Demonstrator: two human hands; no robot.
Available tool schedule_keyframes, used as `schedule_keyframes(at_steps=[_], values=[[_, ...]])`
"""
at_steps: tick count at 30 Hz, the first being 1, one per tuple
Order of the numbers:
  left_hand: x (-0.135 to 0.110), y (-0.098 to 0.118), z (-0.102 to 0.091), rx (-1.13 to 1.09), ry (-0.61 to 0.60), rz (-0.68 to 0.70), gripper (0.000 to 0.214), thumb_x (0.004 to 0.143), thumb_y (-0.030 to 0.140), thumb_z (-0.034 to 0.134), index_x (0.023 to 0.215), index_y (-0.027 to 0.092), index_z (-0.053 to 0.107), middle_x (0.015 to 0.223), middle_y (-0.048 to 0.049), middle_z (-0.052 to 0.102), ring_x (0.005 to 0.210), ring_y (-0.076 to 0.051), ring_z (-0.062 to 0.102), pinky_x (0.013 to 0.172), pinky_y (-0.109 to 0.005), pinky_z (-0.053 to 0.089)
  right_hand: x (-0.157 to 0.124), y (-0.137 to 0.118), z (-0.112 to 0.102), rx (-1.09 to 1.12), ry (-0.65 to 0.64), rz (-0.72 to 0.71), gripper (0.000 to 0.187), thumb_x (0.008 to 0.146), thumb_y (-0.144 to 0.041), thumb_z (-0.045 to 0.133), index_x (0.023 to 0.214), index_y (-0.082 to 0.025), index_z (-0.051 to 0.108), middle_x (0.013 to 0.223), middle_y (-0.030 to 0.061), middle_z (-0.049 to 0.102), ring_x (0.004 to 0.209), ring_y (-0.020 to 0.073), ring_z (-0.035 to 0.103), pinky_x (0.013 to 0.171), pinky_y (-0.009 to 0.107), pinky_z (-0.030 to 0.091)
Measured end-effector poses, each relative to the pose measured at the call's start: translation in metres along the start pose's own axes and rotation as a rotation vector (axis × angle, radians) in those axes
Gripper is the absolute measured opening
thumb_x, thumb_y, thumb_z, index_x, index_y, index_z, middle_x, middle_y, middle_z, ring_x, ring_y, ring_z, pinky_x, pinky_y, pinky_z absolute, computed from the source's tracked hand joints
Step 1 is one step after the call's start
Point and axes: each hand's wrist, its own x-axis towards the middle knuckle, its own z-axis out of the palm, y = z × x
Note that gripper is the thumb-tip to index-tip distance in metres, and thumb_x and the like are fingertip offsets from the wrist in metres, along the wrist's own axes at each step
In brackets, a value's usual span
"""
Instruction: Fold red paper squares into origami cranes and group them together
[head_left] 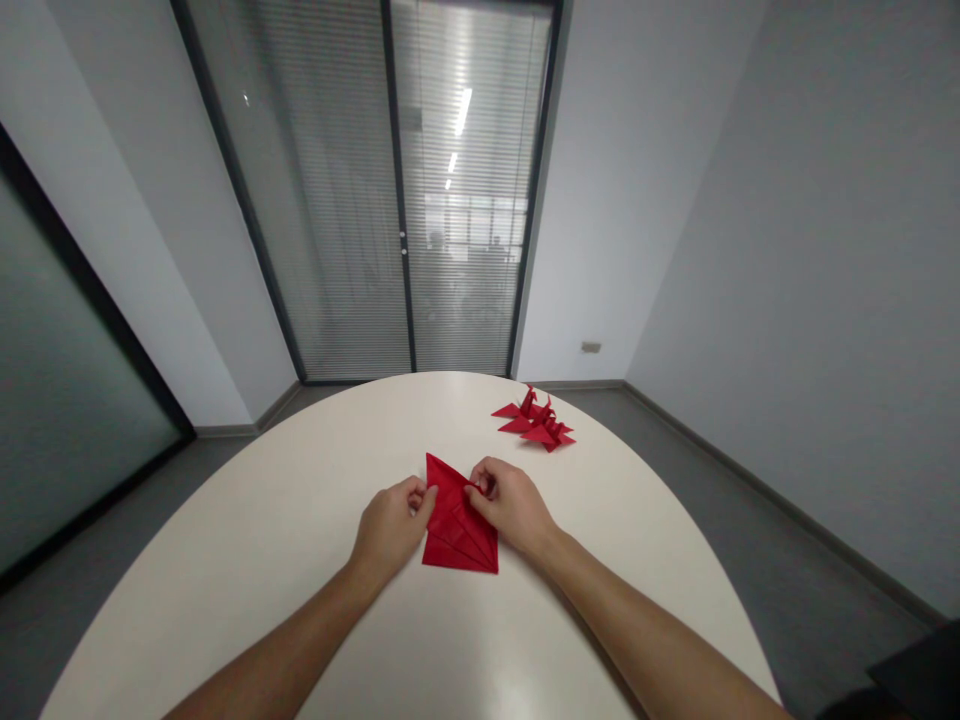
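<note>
A red sheet of folded origami paper [459, 530] is between my hands above the middle of the round table, creases running across its lower half. My left hand [396, 515] pinches its left edge between thumb and curled fingers. On the upper right edge, my right hand [510, 500] grips the paper with thumb on top and fingers bent behind. One corner points up and away from me. Both thumbs show; some fingertips are hidden behind the paper.
Several folded red paper cranes [541, 425] sit together near the table's far right edge. The round white table [300, 520] has a curved rim. Beyond it stand a glass partition with blinds [337, 250] and a pale wall [622, 180] with a socket plate [591, 347].
</note>
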Motion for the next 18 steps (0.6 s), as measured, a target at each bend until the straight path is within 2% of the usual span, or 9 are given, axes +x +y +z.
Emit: schedule_keyframes(at_steps=[6, 11, 15, 18], values=[[0.002, -0.005, 0.001, -0.007, 0.016, -0.043, 0.018, 0.094, 0.034, 0.051, 0.101, 0.023, 0.062, 0.074, -0.0011, 0.074, 0.067, -0.019, 0.068, 0.062, -0.027, 0.040, -0.003, -0.001, 0.005, 0.015, -0.073, -0.077, 0.011, 0.080, -0.019, 0.066, 0.089, -0.022, 0.061, 0.078, -0.0026, 0.064, 0.068, 0.0135, 0.056, 0.063, 0.024, 0.038], [0.006, -0.009, 0.000, -0.051, 0.048, -0.051, 0.020, 0.093, 0.037, 0.051, 0.101, 0.022, 0.063, 0.080, -0.0023, 0.074, 0.071, -0.020, 0.069, 0.067, -0.029, 0.045, -0.003, -0.001, 0.008, -0.022, -0.118, -0.119, 0.016, 0.080, -0.022, 0.069, 0.093, -0.021, 0.061, 0.083, -0.0016, 0.065, 0.070, 0.0137, 0.057, 0.064, 0.024, 0.039], [0.014, -0.019, 0.004, -0.246, 0.088, 0.004, 0.032, 0.092, 0.038, 0.054, 0.116, 0.020, 0.061, 0.093, -0.0064, 0.075, 0.084, -0.021, 0.070, 0.080, -0.033, 0.050, -0.002, 0.002, 0.009, -0.032, -0.143, -0.127, 0.017, 0.079, -0.022, 0.070, 0.093, -0.022, 0.061, 0.084, -0.0013, 0.065, 0.072, 0.0142, 0.058, 0.064, 0.024, 0.039], [0.019, -0.024, 0.008, -0.437, 0.079, 0.047, 0.045, 0.090, 0.039, 0.056, 0.129, 0.017, 0.054, 0.095, -0.0061, 0.073, 0.084, -0.020, 0.069, 0.080, -0.033, 0.052, -0.001, 0.001, 0.009, -0.037, -0.147, -0.144, 0.014, 0.080, -0.022, 0.069, 0.092, -0.022, 0.061, 0.084, -0.0013, 0.065, 0.072, 0.0144, 0.058, 0.065, 0.024, 0.039]])
